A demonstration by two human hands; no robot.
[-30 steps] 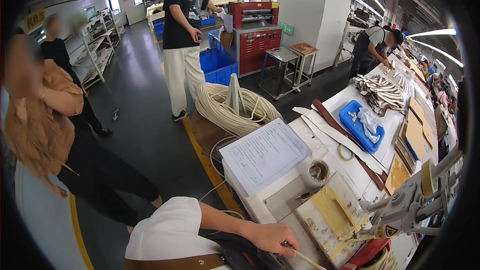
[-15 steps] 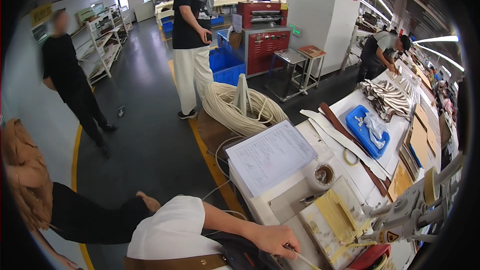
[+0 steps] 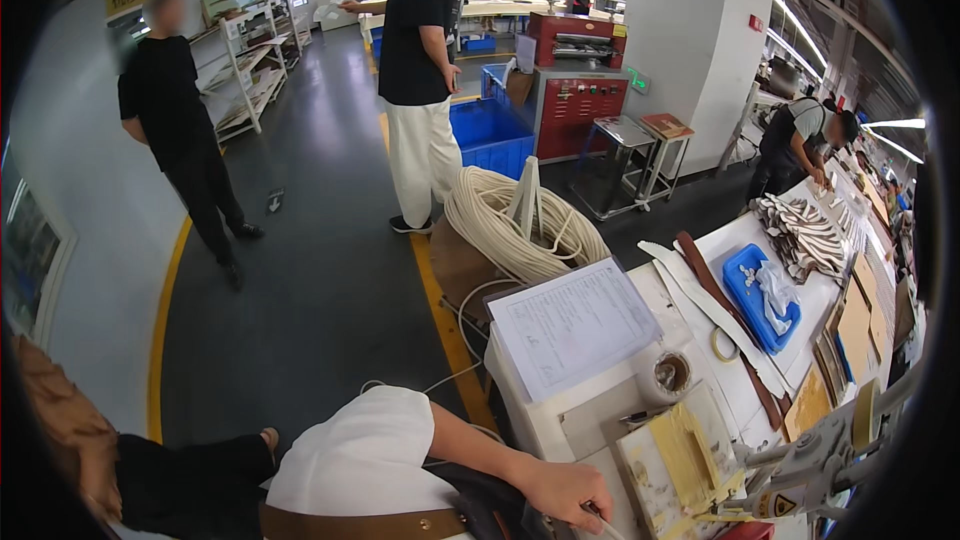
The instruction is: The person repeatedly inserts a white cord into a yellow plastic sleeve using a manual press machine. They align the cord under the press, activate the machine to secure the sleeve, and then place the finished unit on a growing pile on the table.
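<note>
My left hand [image 3: 570, 494] comes in from the lower edge under a white sleeve. Its fingers are closed around a thin white cord [image 3: 606, 528], which runs out of the picture at the bottom. The hand is low beside the near edge of the white worktable [image 3: 585, 415]. Just right of it is a stained block with yellow tape [image 3: 690, 455]. Past the block, a grey machine arm [image 3: 815, 460] reaches in from the right. My right hand is out of view.
A large coil of cream cord [image 3: 490, 215] stands beyond the table. Printed sheets [image 3: 575, 325], a tape roll [image 3: 671, 372], a blue tray [image 3: 745, 285] and leather strips [image 3: 720, 310] lie on the table. People [image 3: 425, 50] stand in the aisle at left; another person [image 3: 800, 145] bends over the table.
My view has swung left, so the surroundings sit further right. The standing person in white trousers now holds one arm stretched out. My left hand keeps its grip on the cord.
</note>
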